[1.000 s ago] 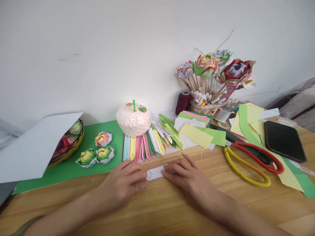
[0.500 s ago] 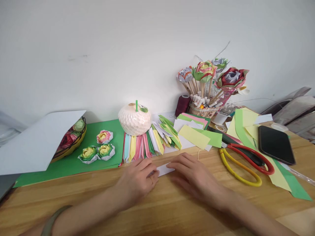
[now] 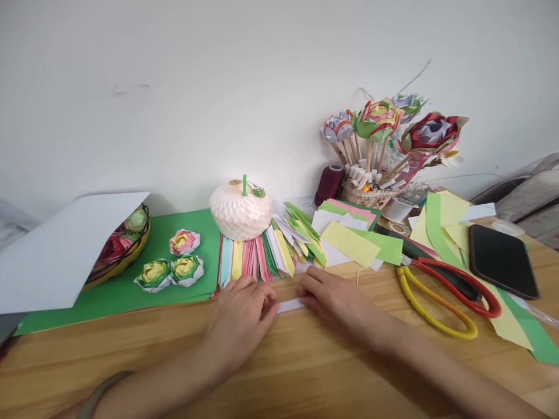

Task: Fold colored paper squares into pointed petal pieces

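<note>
Between my two hands a narrow white paper strip lies low over the wooden table. My left hand pinches its left end, fingers curled, and my right hand grips the right end with fingertips pressed together. Both ends of the strip are hidden under my fingers. Just beyond my hands, folded paper pieces in pink, yellow, blue, green and white lie in a row. To their right rests a pile of cut paper rectangles in yellow, green and white.
Scissors with red and yellow handles lie right of my hands, near a black phone. Three paper flowers sit on green paper. Behind stand a foam-wrapped fruit, a purple thread spool and stemmed paper flowers.
The white paper strip looks narrower between my hands than before. My fingers have closed in on its ends, the right fingers curling more. The view has shifted slightly.
</note>
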A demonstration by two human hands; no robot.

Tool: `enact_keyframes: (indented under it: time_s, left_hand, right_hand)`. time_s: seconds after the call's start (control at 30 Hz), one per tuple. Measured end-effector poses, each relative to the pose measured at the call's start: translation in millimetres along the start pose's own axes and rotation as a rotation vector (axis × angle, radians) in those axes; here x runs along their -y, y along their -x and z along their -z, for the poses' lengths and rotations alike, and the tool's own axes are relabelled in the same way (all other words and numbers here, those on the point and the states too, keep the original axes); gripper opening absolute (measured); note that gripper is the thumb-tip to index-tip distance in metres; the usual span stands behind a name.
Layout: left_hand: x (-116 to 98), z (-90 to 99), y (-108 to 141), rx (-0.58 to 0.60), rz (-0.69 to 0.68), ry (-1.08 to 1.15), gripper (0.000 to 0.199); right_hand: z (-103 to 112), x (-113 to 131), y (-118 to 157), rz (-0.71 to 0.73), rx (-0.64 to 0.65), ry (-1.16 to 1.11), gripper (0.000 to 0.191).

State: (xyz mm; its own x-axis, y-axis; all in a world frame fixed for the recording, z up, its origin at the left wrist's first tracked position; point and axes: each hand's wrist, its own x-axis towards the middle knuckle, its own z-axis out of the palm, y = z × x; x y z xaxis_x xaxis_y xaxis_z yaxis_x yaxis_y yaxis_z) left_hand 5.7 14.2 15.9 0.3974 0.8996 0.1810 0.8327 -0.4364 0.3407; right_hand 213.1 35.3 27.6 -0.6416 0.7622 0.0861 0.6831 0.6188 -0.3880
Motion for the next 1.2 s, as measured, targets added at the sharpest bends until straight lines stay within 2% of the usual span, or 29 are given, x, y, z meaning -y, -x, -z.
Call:
enact_keyframes:
  time_s: [0.07,0.27,0.43,0.6,0.7,0.83,1.0,1.07,1.2]
  left_hand:
    - [1,0.5,-1,-0.001,0.008,-0.028,0.006]
    - [4,-0.5,0,-0.016,-0.161,-0.165,0.007]
    - [5,-3.4,2,-0.058,-0.222,-0.055,0.006]
    - [5,-4.0,2,-0.081,-0.207,0.138,0.008]
    - [4,-4.5,4,-0.128,-0.200,0.249,0.011]
    - [-2,-3.1,5,-0.107,-0.123,0.446,0.008]
    - [-7,0.0,5,-0.159,-0.150,0.577,0.011]
    - [-8,0.9,4,-0.134,-0.103,0.592,0.009]
    - [-4,4.6,3,-0.010,0.075,0.639,0.009]
  right_hand:
    - [-1,-2,-1,0.000,0.011,-0.007,0.013]
    - [-6,-8,4,-0.035,-0.032,-0.001,0.009]
    - [-9,-9,9,-0.030,-0.087,-0.008,0.011]
    - [-6,-1,11,-0.064,-0.095,-0.084,0.012]
    - [-4,9,11,-0.011,-0.082,-0.181,0.006]
    - [-5,20,12,0.091,-0.078,-0.256,0.024]
    - [-1,25,14,0.043,-0.100,-0.359,0.034]
    - [1,24,14,0.015,-0.070,-0.427,0.034]
    - [5,18,15,0.003,0.018,-0.481,0.034]
